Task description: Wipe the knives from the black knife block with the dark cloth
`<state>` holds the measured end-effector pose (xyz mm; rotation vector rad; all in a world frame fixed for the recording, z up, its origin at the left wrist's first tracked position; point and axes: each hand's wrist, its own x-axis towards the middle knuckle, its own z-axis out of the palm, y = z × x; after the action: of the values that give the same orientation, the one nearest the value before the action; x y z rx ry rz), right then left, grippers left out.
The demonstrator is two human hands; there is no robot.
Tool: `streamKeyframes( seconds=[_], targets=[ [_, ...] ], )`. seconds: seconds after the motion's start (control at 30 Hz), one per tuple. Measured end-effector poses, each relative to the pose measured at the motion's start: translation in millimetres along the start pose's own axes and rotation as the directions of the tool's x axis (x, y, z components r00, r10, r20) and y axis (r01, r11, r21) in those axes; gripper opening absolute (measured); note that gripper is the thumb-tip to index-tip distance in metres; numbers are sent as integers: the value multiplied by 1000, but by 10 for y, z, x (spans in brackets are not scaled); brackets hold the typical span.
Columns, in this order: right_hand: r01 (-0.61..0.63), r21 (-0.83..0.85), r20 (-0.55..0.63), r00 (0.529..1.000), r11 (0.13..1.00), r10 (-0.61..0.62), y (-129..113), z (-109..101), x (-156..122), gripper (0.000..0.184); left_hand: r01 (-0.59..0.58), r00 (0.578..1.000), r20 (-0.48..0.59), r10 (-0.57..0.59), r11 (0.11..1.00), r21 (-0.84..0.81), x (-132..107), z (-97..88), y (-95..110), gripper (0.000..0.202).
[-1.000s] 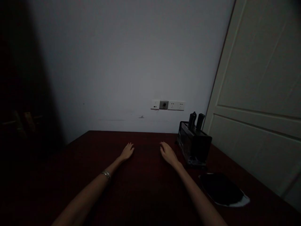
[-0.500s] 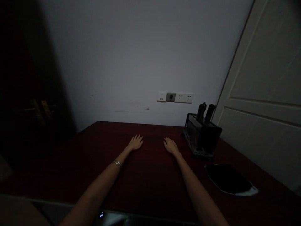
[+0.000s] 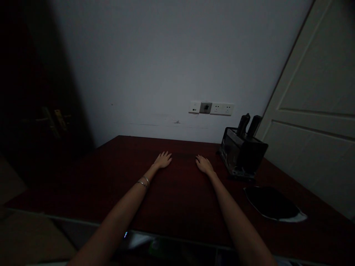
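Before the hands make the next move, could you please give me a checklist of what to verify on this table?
1. Left hand open, flat on the table, holding nothing: ok.
2. Right hand open, flat, holding nothing: ok.
3. Right hand apart from the knife block: ok.
4. Two knife handles seated in the block, block upright: ok.
5. Dark plate fully on the table, apart from the right arm: ok.
6. Whether anything lies on the plate: cannot tell, too dark.

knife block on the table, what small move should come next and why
Likely a short reach of the right hand toward the knife block: that hand lies flat and empty on the table just beside it, and two handles stick up free. The left hand lies flat farther off.
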<state>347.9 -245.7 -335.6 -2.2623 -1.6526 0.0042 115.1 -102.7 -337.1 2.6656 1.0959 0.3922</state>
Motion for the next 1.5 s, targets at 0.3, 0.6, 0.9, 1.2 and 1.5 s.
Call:
streamKeyframes(
  seconds=[0.3,0.6,0.9,1.2,1.5],
  targets=[
    [-6,-10,2,1000,1000,6,-2,1,-3,46,-11,1000,30,9,997,74,-7,-24,7,55],
    [-7,-13,9,1000,1000,7,-12,-10,-7,46,-21,999,52,15,991,129,-10,-47,8,55],
    [-10,-11,16,1000,1000,10,-3,-2,2,46,-23,998,59,15,991,133,2,-38,-12,56],
    [-26,21,2,1000,999,26,-52,-32,-33,45,-18,998,55,12,993,118,-10,-52,8,55],
    [42,78,-28,999,996,-40,-276,-446,-245,45,49,999,6,-50,998,29,3,-146,92,45]
  ],
)
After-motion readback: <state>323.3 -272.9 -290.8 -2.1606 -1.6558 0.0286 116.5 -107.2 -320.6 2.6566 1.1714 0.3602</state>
